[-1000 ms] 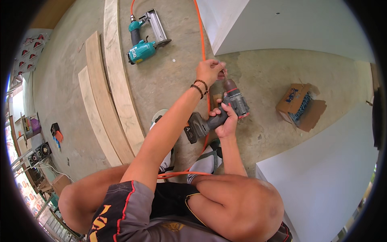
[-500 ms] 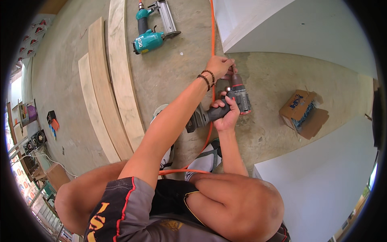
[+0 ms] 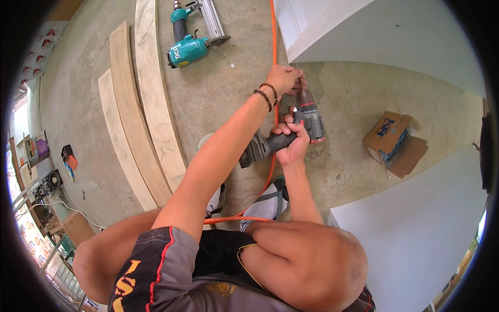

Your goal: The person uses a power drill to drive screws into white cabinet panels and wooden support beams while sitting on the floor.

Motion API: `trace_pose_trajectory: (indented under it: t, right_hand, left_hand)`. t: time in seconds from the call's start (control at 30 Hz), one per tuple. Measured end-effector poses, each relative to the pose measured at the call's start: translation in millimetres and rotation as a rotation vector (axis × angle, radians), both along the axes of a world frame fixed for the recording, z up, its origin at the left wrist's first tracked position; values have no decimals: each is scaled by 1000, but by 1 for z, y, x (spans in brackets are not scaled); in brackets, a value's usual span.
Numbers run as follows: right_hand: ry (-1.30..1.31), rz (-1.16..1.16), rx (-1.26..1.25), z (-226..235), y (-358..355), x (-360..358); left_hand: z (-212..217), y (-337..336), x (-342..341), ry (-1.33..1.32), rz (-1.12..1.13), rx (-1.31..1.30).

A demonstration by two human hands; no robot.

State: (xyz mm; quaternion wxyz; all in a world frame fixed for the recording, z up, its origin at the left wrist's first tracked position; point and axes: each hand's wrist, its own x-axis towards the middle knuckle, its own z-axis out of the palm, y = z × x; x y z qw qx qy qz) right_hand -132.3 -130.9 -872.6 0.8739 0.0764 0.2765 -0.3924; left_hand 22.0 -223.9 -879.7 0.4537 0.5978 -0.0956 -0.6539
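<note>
Right hand (image 3: 292, 141): closed around the grip of the cordless drill (image 3: 299, 125), holding it above the concrete floor (image 3: 223, 93).
Left hand (image 3: 283, 79): fingers pinched narrow on the front tip of the drill.
Drill: in front of the person's knees, its nose pointing away from them.
Orange hose (image 3: 271, 31): runs along the floor under the drill.
Nail gun (image 3: 193, 35): teal, on the floor, well beyond the drill.
Wooden boards (image 3: 138, 109): to the left of the drill.
Cardboard box (image 3: 392, 140): open, to the right of the drill.
</note>
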Motion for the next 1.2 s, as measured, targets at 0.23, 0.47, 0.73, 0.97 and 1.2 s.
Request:
trace_pose_trajectory:
  t: [0.23,0.47,0.73,0.97,1.2]
  right_hand:
    - [11,-1,57,4,-2,0]
    - [-7,-8,88,6,-3,9]
    - [56,-8,156,17,-15,6]
    - [6,-43,157,11,-10,5]
    - [20,-63,201,8,-8,8]
  left_hand:
    - [10,-4,-3,14,13,72]
    - [7,-3,4,-14,-35,57]
    - [58,-9,24,-1305,-136,-400]
    - [45,-22,11,-1338,-314,-441]
    - [40,-21,-4,-1354,-230,-445]
